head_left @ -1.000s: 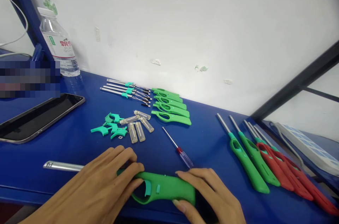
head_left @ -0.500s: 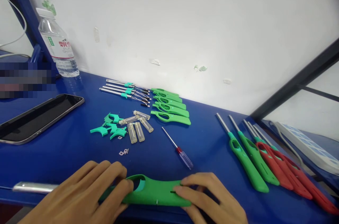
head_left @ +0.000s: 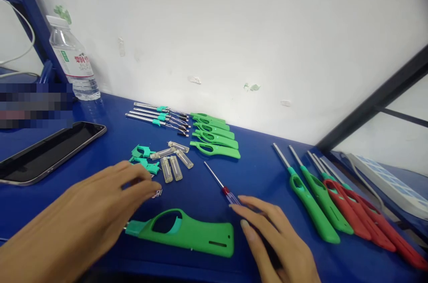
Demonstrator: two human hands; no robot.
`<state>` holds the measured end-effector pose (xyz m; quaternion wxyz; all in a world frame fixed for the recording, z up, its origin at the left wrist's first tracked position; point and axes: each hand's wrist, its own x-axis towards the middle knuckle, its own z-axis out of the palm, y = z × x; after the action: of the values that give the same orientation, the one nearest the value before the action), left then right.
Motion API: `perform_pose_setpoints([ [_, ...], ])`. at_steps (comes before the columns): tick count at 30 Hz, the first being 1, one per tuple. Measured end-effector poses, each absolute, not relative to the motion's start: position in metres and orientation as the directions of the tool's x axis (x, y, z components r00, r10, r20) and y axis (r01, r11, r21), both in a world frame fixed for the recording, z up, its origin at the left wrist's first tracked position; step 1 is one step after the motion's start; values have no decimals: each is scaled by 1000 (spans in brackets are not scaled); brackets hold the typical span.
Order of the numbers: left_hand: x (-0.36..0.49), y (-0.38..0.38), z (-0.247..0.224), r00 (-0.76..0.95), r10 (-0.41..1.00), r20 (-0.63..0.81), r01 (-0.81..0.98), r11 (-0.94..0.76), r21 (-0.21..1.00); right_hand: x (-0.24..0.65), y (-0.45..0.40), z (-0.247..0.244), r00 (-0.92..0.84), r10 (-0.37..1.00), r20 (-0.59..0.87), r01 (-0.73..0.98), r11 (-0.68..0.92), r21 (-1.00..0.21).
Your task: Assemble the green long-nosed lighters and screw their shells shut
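A green stick lighter (head_left: 197, 236) lies on the blue table in front of me, its metal tube hidden behind my left hand (head_left: 100, 205). That hand is half curled and raised over the lighter's front end, with its fingertips close to small metal plates (head_left: 157, 194), which they partly cover. To the right, my right hand (head_left: 277, 238) has its fingers spread. Its fingertips reach the clear handle of a screwdriver (head_left: 231, 195); whether they touch it I cannot tell. Behind my left fingers sit teal trigger pieces (head_left: 149, 166) and several clear fuel tanks (head_left: 176, 168).
Light green handle shells (head_left: 216, 150) and metal tubes with wires (head_left: 143, 118) lie along the wall. Finished-looking green lighters (head_left: 314, 207) and red lighters (head_left: 347, 211) are on the right, near a power strip (head_left: 388, 180). A phone (head_left: 53, 149) and water bottle (head_left: 73, 60) occupy the left.
Both hands have let go of the green lighter, which now lies on the table. My left hand has moved up toward the small plates, my right hand slightly up toward the screwdriver.
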<state>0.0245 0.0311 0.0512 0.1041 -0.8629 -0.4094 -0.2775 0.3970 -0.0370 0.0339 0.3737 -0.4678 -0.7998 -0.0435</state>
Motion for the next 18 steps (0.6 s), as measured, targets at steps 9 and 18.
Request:
perform_pose_setpoints([
  [9, 28, 62, 63, 600, 610, 518, 655, -746, 121, 411, -16, 28, -445, 755, 481, 824, 556, -110],
  [18, 30, 66, 61, 596, 622, 508, 642, -749, 163, 414, -22, 19, -312, 753, 579, 809, 530, -254],
])
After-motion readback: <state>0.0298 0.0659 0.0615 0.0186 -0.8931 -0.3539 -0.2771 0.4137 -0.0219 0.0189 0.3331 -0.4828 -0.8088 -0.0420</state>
